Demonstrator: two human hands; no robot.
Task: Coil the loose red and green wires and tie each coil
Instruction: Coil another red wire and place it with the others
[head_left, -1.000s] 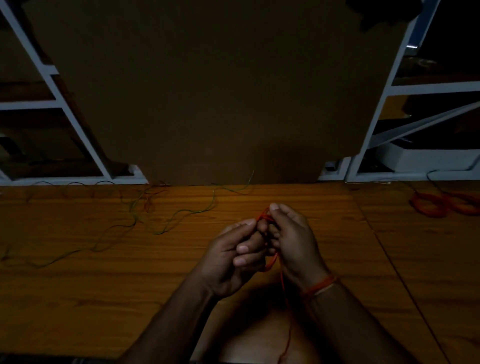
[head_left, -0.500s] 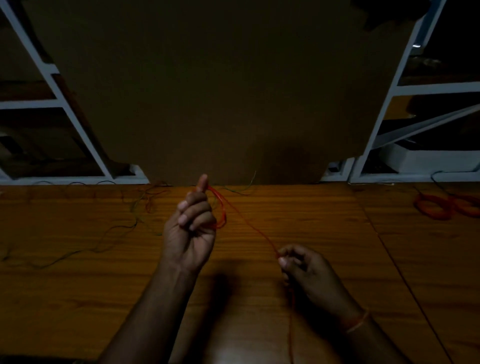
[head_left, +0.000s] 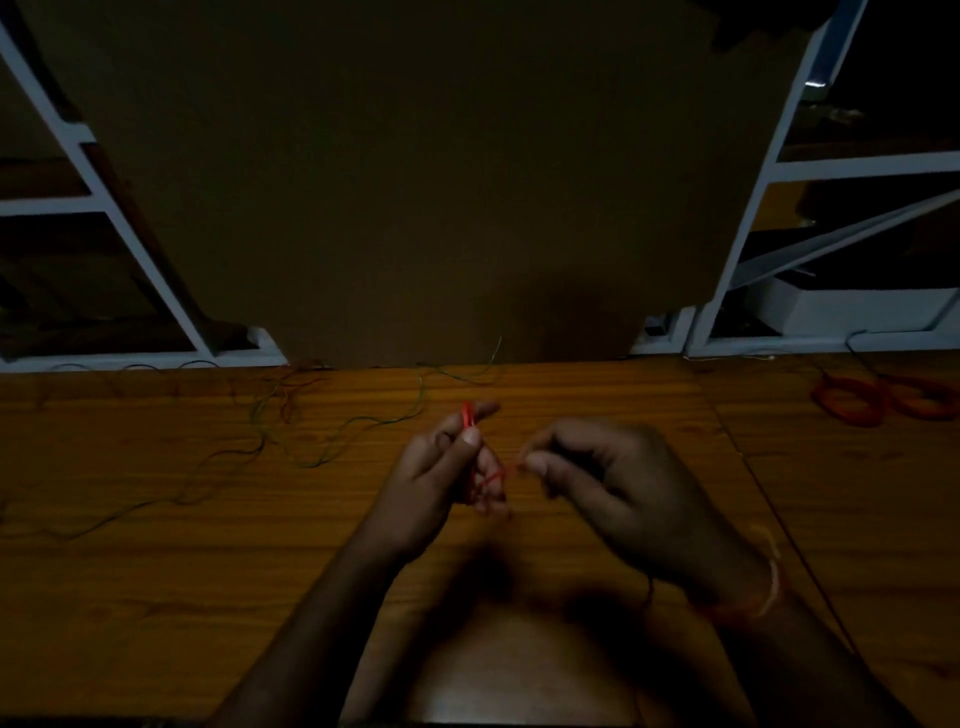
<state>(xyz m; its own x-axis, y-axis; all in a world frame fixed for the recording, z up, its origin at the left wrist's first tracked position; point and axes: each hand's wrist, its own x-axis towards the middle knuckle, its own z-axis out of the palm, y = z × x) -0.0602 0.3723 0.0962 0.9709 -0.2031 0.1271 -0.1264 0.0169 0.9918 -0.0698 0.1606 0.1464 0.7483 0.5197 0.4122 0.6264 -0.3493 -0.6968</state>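
Observation:
My left hand (head_left: 441, 478) holds a small coil of thin red wire (head_left: 470, 447) upright between thumb and fingers, above the middle of the wooden table (head_left: 156, 597). A short strand runs from the coil across to my right hand (head_left: 597, 478), which pinches it between thumb and forefinger just to the right. A loose green wire (head_left: 332, 436) snakes over the table to the left, with a tangle of red and green strands (head_left: 280, 400) near the back edge. Finished red coils (head_left: 878, 402) lie at the far right.
A large brown cardboard sheet (head_left: 415, 182) stands upright behind the table. White metal shelving (head_left: 748, 218) rises at the right and also at the left (head_left: 104, 171). The scene is dim.
My hands came back together: the left hand dropped and moved right with the coil, the right hand rose and moved in, so the long taut strand between them is now short.

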